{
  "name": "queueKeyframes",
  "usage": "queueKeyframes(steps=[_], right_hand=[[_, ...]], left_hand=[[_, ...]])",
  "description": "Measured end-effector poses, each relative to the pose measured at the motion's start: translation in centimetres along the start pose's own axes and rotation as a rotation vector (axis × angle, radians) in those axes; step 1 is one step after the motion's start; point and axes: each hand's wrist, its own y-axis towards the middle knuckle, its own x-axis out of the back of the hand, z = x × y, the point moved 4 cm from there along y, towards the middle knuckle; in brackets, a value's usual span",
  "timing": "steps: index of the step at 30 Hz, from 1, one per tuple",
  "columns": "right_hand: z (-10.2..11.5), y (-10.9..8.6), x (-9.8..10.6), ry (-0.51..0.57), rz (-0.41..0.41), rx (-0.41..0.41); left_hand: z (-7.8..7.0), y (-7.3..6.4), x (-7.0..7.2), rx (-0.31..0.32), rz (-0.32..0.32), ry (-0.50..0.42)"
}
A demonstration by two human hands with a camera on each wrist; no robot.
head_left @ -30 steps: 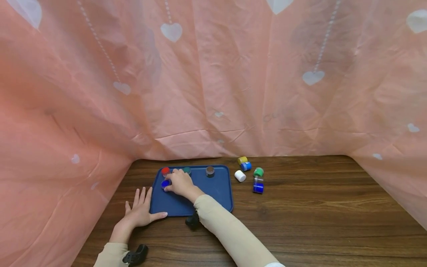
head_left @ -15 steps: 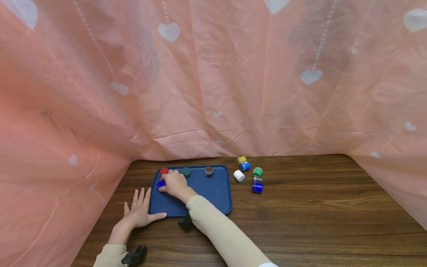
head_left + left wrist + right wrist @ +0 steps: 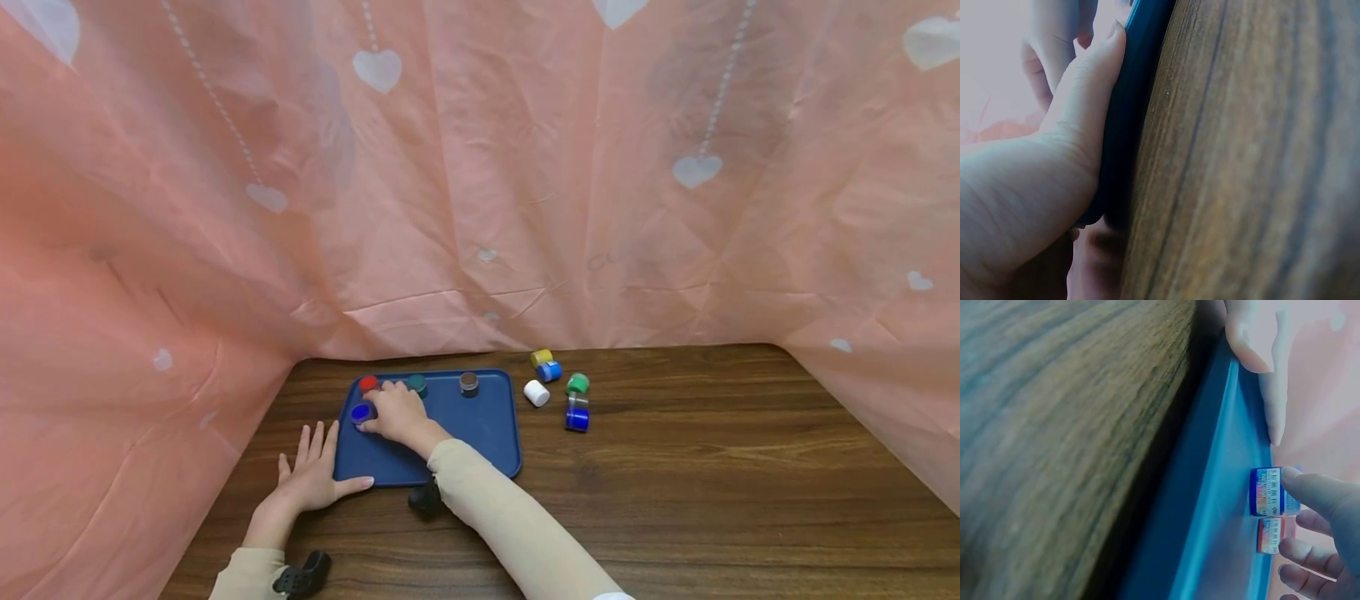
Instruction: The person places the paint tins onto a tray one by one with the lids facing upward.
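- Worktop (image 3: pixel 675 492): wood-grained.
- Tray (image 3: pixel 480 429): blue, shallow; near edge partly behind right sleeve (image 3: pixel 510 517).
- Left hand (image 3: pixel 311 483): fingers spread, thumb along tray's near edge.
- Right hand (image 3: pixel 401 414): holds blue jar between thumb and fingers; some fingertip contact hidden.
- Blue jar (image 3: pixel 362 414): upright, tray's left side; probably light, stiff, slick; best gripped round the sides.
- Red jar (image 3: pixel 368 383): just behind, partly covered.

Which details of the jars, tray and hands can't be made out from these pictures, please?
Head view: the dark green jar's lower left, covered by the right hand.
Head view: any print on the white jar, too small.
Left wrist view: most of the tray, hidden by the left hand or cut off above.
Right wrist view: the blue jar's wording, too blurred.
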Motion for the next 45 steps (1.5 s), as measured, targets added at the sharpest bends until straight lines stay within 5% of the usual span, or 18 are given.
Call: queueKeyframes(steps=[14,45], right_hand=[[-0.1,-2.9,2.5,-0.047,-0.079,0.135],[-9.3,-12.8,6.8,0.065,-0.26,0.152]], left_hand=[[-0.1,0.1,-0.1,-0.002,-0.027,0.023],[-1.0,-0.1,-0.3,-0.035,-0.053,-0.032]])
